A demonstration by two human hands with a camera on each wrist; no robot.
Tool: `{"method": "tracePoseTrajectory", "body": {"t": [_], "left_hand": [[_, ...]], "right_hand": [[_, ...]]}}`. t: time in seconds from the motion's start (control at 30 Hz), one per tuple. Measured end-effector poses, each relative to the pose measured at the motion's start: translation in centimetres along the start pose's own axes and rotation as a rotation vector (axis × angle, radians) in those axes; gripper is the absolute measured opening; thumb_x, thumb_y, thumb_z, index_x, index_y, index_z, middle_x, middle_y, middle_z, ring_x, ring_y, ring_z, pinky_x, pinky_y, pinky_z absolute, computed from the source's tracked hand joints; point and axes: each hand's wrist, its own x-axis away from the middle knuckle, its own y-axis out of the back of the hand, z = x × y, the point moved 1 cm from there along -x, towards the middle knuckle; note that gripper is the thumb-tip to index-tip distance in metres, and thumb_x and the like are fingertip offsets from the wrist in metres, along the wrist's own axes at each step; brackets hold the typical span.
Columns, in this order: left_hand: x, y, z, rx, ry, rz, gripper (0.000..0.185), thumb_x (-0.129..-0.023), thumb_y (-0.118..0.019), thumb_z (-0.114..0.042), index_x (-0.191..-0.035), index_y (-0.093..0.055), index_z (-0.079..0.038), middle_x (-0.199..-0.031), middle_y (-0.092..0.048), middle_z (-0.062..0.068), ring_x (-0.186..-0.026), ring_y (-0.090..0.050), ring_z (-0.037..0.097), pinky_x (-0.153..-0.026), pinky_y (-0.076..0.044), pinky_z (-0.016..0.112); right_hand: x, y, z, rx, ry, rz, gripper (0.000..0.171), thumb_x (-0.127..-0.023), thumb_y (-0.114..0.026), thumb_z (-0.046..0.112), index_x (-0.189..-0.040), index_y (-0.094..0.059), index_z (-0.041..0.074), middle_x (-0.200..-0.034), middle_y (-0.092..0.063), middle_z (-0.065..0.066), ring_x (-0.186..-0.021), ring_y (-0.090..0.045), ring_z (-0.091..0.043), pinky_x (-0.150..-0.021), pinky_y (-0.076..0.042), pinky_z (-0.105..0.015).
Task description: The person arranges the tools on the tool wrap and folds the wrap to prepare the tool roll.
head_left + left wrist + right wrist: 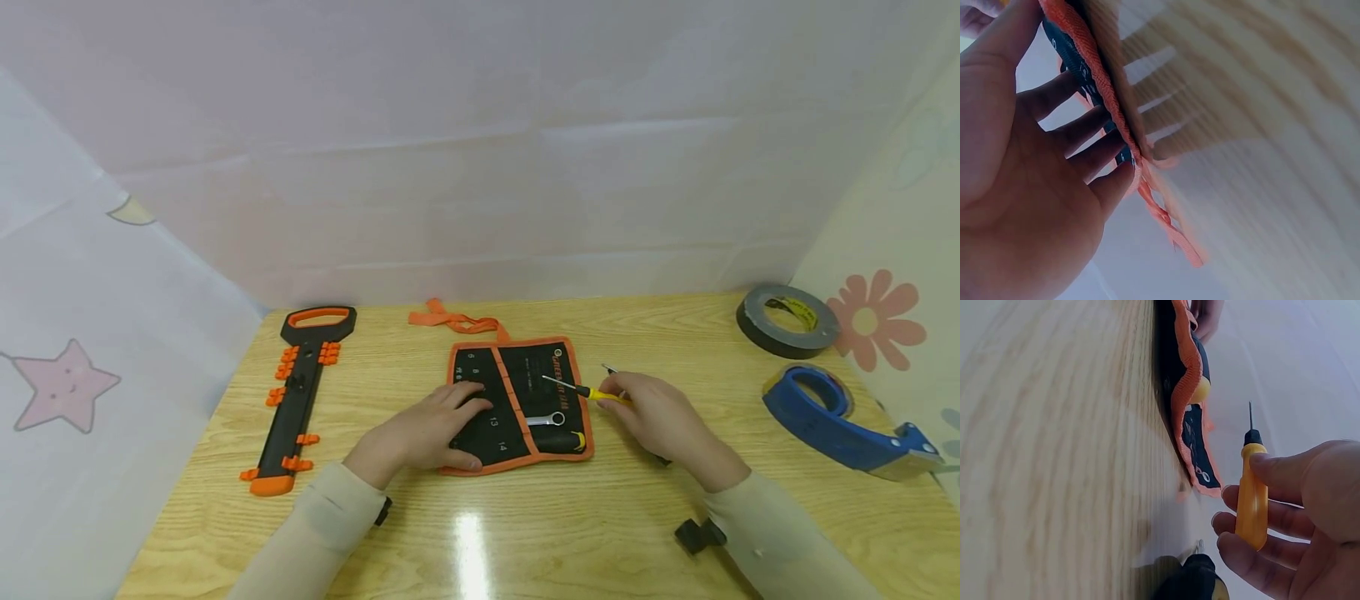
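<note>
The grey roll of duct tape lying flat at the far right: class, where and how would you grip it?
Pinch the grey roll of duct tape across its ring wall from above, fingers in the open core, thumb outside; it lies flat on the wooden table, hole facing up.

A wooden table (525, 533) with pale grain and a glossy top fills the lower half of the head view; a bright patch of light (471, 542) reflects near its front edge. White fabric sheets (480, 150) enclose it at the back and both sides. The left sheet bears a pink star (63, 385), the right one a pink flower (873, 321). A yellowish shape (131, 212), perhaps a moon, shows higher on the left.
</note>
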Motion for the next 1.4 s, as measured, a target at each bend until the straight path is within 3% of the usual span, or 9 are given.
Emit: {"method": "tracePoseTrajectory", "body": {"t": [0.23, 0.4, 0.63, 0.87, 1.2, 1.3, 1.4], "left_hand": [[-0.1, 0.0, 0.1, -0.047, -0.023, -0.01, 0.087, -0.097, -0.076, -0.058, -0.166, -0.042, -0.017, -0.177, -0.028, 0.013, -0.165, -0.027, 0.038, -0.135, -0.02, 0.061], [-0.2, -0.2, 0.2, -0.067, -0.018, -0.012, 0.087, -0.096, -0.074, -0.06, -0.166, -0.042, -0.019, -0.177, -0.028, 0.011, -0.165, -0.026, 0.037, -0.135, -0.015, 0.065], [-0.2, -0.2, 0.1, -0.064, 0.001, -0.004, 0.089, -0.096, -0.073, -0.062, -0.167, -0.04, -0.022, -0.178, -0.026, 0.009, -0.166, -0.024, 0.036, -0.131, -0.022, 0.071], [-0.2, -0.2, 0.1, -0.069, -0.005, 0.001, 0.087, -0.097, -0.072, -0.061, -0.167, -0.039, -0.021, -0.178, -0.025, 0.01, -0.166, -0.024, 0.038, -0.129, -0.026, 0.069], [-0.1, -0.2, 0.2, -0.039, 0.003, -0.001, 0.086, -0.097, -0.073, -0.061, -0.166, -0.04, -0.022, -0.178, -0.027, 0.009, -0.166, -0.019, 0.044, -0.129, -0.026, 0.07], [-0.1, -0.2, 0.3, -0.04, 0.007, 0.002, 0.087, -0.096, -0.073, -0.061, -0.166, -0.04, -0.022, -0.178, -0.026, 0.009, -0.166, -0.019, 0.043, -0.129, -0.026, 0.07], [-0.1, -0.2, 0.3, -0.05, 0.011, -0.001, 0.087, -0.096, -0.073, -0.063, -0.166, -0.04, -0.023, -0.178, -0.027, 0.008, -0.166, -0.02, 0.042, -0.128, -0.024, 0.073]], "right_hand": [[-0.8, -0.5, 0.5, 0.031, 0.009, 0.047, 0.011, -0.102, -0.076, 0.023, -0.108, -0.077, 0.013, -0.103, -0.078, -0.001, -0.088, -0.068, -0.015, -0.079, -0.058, -0.044], [-1.3, -0.9, 0.7, 0.044, 0.026, 0.06, 0.011, -0.102, -0.076, 0.025, -0.106, -0.077, 0.014, -0.101, -0.078, 0.001, -0.086, -0.066, -0.014, -0.079, -0.058, -0.044], [-1.8, -1.3, 0.9, 0.063, 0.036, 0.086, 0.012, -0.103, -0.076, 0.024, -0.11, -0.077, 0.014, -0.102, -0.079, 0.001, -0.089, -0.07, -0.015, -0.079, -0.059, -0.044], [-2.2, -1.6, 1.0, 0.084, 0.058, 0.104, 0.012, -0.103, -0.075, 0.023, -0.109, -0.077, 0.013, -0.096, -0.076, 0.003, -0.078, -0.059, -0.009, -0.07, -0.053, -0.036], [-2.5, -1.8, 1.1, 0.106, 0.059, 0.115, 0.011, -0.103, -0.075, 0.023, -0.108, -0.076, 0.013, -0.095, -0.074, 0.003, -0.077, -0.058, -0.01, -0.071, -0.053, -0.036], [-2.5, -1.8, 1.1, 0.113, 0.067, 0.11, 0.011, -0.103, -0.076, 0.023, -0.108, -0.076, 0.013, -0.097, -0.075, 0.002, -0.085, -0.068, -0.016, -0.075, -0.058, -0.041], [-2.4, -1.9, 1.1, 0.121, 0.078, 0.1, 0.012, -0.102, -0.076, 0.022, -0.109, -0.077, 0.012, -0.101, -0.077, -0.001, -0.103, -0.076, -0.028, -0.086, -0.062, -0.049]]}}
